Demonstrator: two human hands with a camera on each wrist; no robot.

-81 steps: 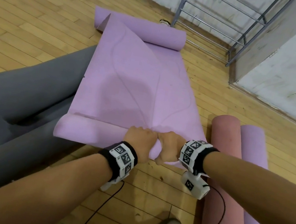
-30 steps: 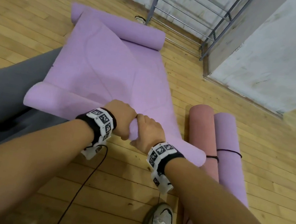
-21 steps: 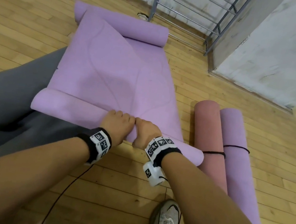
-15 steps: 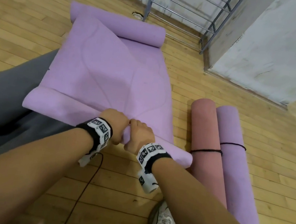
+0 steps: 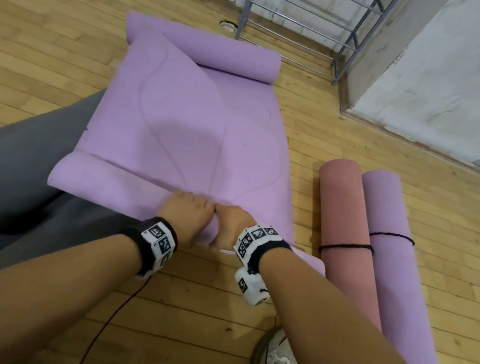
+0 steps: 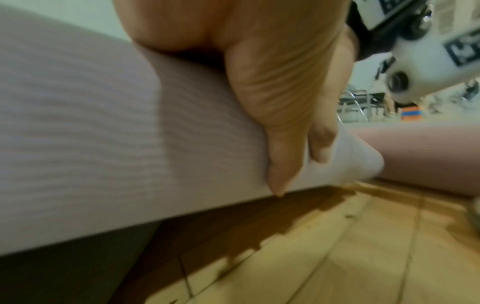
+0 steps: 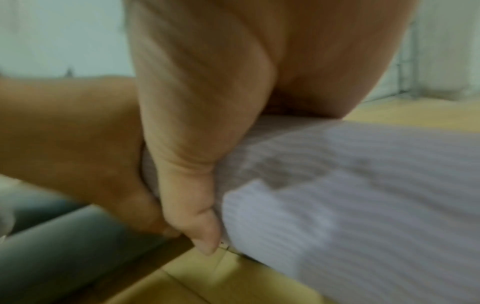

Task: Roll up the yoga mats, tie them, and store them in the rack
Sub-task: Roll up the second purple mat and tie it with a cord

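Hands side by side at the near roll of the lilac mat [image 5: 184, 130]: left hand [image 5: 185, 215] and right hand [image 5: 230, 227] both curled round that roll, thumbs under it in the wrist views. Same mat spread over the wooden floor [image 5: 37, 27], far end also curled, partly overlapping one grey mat [image 5: 8, 178] at left. Two tied rolls at right, one pink roll [image 5: 347, 229] touching one purple roll [image 5: 388, 266], each bound with a dark cord; one metal rack [image 5: 307, 14] at far wall.
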